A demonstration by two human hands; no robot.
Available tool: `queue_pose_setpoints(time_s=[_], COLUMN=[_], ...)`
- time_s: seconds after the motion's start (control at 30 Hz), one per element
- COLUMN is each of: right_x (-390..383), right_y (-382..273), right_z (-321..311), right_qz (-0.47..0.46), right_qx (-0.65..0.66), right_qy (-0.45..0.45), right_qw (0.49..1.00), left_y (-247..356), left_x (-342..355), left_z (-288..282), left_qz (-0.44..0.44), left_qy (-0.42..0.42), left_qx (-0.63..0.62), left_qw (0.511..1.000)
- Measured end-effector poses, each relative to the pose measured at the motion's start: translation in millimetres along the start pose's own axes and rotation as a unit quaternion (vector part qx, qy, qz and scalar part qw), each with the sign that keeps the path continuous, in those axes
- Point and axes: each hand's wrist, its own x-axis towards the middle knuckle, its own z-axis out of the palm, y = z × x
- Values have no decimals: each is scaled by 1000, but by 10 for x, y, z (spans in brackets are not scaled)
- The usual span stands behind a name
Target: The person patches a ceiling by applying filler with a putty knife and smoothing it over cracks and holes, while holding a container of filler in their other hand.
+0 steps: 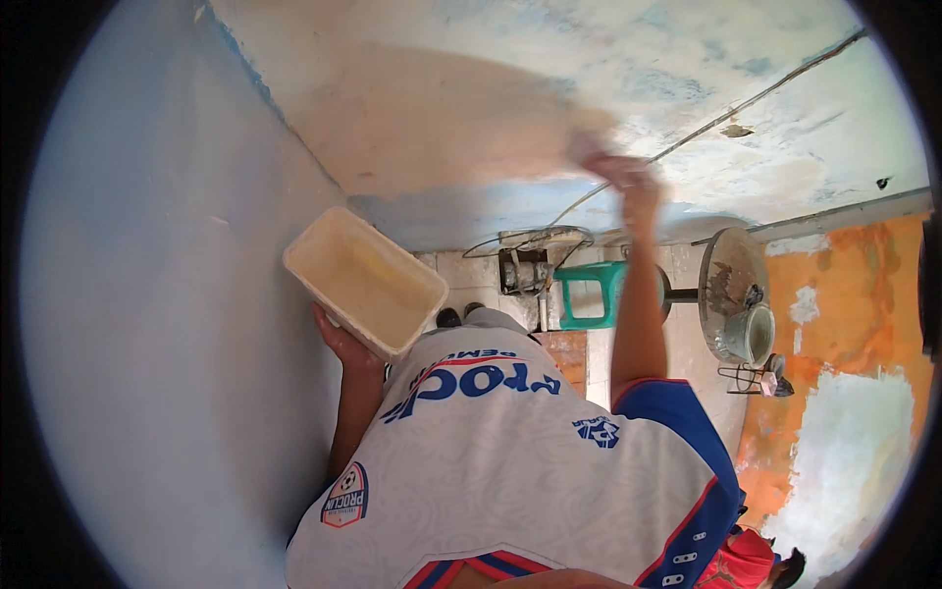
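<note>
My left hand point(345, 342) is closed round the underside and lower edge of a pale rectangular plastic tub point(422, 326). The tub is tilted beside the left wall, with a thin cream-coloured residue inside. Stretched out ahead, my right hand point(636, 180) is at the patchy wall point(461, 108). Motion smears its fingers, and a reddish-brown blur at their tip cannot be made out. Large damp-looking beige and blue patches mark the wall there.
Below stand a green plastic stool point(592, 296), a dirty round table point(731, 285) with a grey bucket point(752, 336) on it, and a machine-like metal object point(524, 271). A cable point(756, 101) runs along the wall. A person in red point(738, 562) is at lower right, near an orange wall point(854, 304).
</note>
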Motion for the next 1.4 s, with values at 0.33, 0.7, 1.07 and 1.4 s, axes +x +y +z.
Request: queue_pose_setpoints(time_s=[0.33,0.7,1.07,1.4], right_x=[83,778,-35,903], right_y=[-9,-746,-515,-826], right_z=[1755,-906,2055,-794], right_qz=[-81,1,-82,-48], right_qx=[-20,-9,-120,44], right_qy=[-10,203,-120,247], right_qw=[997,979,982,967], left_y=[37,15,69,45], left_x=[-43,-24,-6,23], left_z=[215,-33,-1,-62], left_qz=[9,15,0,27], left_qy=[27,30,-19,3], left_qx=[12,-26,-26,-10], left_qw=[1000,999,999,1000])
